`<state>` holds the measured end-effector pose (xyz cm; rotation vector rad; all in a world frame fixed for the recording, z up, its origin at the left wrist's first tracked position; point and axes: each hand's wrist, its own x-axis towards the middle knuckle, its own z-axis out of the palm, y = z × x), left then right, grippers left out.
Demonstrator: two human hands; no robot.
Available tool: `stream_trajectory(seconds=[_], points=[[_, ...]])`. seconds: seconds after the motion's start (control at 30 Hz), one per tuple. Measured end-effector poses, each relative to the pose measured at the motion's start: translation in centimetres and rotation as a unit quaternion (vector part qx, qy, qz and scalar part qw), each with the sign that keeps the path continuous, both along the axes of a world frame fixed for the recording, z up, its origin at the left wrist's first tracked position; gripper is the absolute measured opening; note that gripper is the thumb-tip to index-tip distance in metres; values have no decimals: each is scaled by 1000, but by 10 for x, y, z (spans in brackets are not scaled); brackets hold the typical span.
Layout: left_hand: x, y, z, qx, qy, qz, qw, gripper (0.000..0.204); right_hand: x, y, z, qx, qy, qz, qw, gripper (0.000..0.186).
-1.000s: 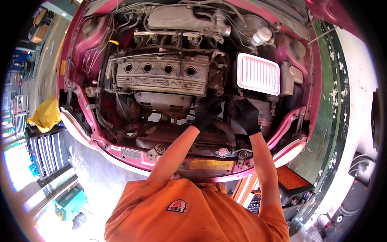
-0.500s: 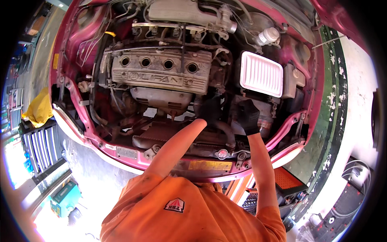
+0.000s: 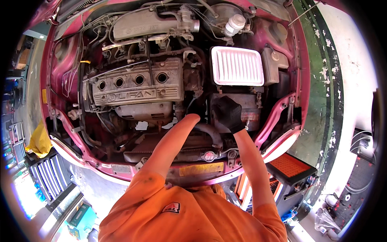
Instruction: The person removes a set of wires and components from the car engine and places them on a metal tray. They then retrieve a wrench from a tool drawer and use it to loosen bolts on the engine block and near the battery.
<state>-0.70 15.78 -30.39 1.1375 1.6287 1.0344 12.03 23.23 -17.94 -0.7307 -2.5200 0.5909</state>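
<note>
My left hand (image 3: 196,109), in a black glove, is reaching down into the dark gap between the engine (image 3: 137,86) and the battery (image 3: 242,107). Shadow hides its fingers, so what it touches does not show. Over the battery-like dark box's left part lies my right hand (image 3: 227,114), also black-gloved, with its fingers curled in; anything inside them is hidden. A white pleated air filter (image 3: 237,66) sits just beyond that hand. A black radiator hose (image 3: 211,133) curves below and between my two hands.
The pink car's front rim (image 3: 189,177) runs before my body, with a radiator cap (image 3: 209,156) behind it. A long thin rod (image 3: 149,60) stands across the valve cover. An orange-topped cart (image 3: 292,167) is at right; a yellow cloth (image 3: 39,141) hangs at left.
The whole view has shifted, so the engine bay sits further left. My left glove has sunk deeper into shadow. My right hand stays over the dark box, slightly turned.
</note>
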Motion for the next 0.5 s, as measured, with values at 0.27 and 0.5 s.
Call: stream_trajectory(seconds=[0.27,0.5], points=[[4,-9,-15,-22,13,40,999,44,4,-6,-15,22,15,-11,1000,10],[6,-8,-13,53,34,49,997,45,4,-13,-13,39,15,-44,998,11]])
